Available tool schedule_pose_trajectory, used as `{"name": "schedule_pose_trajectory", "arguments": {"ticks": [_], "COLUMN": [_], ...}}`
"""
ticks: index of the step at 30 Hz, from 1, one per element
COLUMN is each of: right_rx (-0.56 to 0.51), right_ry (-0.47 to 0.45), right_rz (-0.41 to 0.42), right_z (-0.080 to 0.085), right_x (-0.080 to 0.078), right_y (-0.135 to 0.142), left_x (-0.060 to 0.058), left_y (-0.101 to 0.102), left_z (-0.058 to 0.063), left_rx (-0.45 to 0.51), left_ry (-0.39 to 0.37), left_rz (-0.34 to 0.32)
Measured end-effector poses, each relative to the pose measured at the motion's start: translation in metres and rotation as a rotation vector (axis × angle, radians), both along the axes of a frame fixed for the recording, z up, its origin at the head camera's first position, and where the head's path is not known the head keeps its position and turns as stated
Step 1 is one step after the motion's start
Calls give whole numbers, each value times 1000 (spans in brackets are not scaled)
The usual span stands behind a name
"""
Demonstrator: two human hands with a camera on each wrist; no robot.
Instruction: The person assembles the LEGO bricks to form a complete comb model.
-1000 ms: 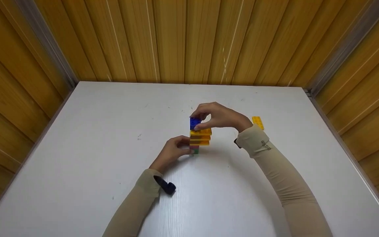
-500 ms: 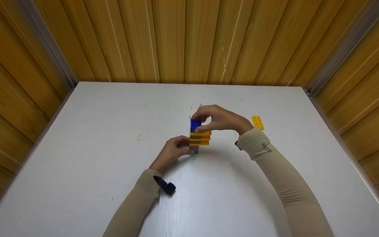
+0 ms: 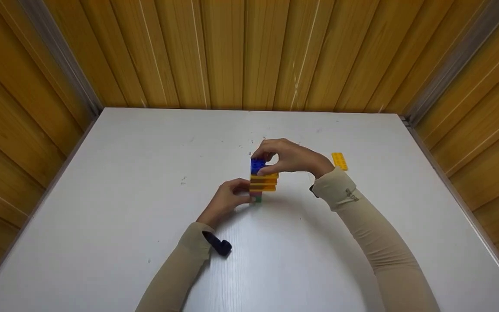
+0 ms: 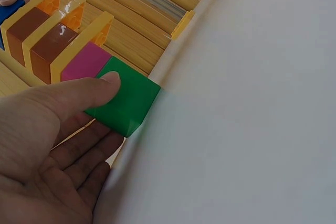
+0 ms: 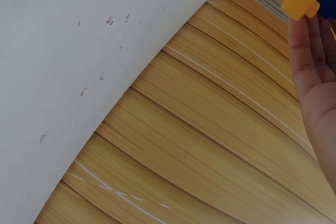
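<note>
A tower of toy building bricks stands upright on the white table. Its base is a green brick (image 4: 135,95), with a pink brick (image 4: 86,61) above. Higher up, yellow plates (image 3: 263,188) that jut out to the right alternate with brown bricks (image 4: 52,45). At the top, a blue brick (image 3: 257,164) sits against the uppermost yellow plate. My left hand (image 3: 228,197) grips the green brick low down, thumb on its near face. With thumb and fingers my right hand (image 3: 293,157) pinches the blue brick. The right wrist view shows only part of that hand and the tower's top.
A loose yellow plate (image 3: 339,161) lies on the white table (image 3: 102,208) to the right of the tower, behind the right wrist. Wood-patterned walls (image 3: 223,52) border the table at the back and both sides. Dark marks dot the tabletop.
The right hand has moved down slightly with the blue brick, which now sits lower on the top yellow plate. The left hand and the rest of the tower have stayed put.
</note>
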State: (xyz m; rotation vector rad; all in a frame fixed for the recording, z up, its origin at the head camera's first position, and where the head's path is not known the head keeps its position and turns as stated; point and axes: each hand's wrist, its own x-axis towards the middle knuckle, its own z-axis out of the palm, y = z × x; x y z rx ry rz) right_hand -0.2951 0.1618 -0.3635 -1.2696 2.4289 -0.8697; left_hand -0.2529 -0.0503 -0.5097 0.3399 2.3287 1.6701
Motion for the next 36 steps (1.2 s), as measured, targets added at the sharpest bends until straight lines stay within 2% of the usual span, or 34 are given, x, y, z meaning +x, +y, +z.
{"name": "schedule_pose_trajectory", "arguments": {"ticks": [13,25,36], "right_rx": [32,66,55], "right_ry": [49,0,-19], "right_rz": [10,-24,-57], "right_z": [2,5,-1], "right_x": [2,3,1], "right_y": [-1,-4,-3], "left_x": [-1,-2,-3], "left_y": [1,1,0], "left_z": [-2,-1,-2], "left_rx": [6,29,33], "left_ry": [1,29,29], "left_rz": [-6,-11,-18]}}
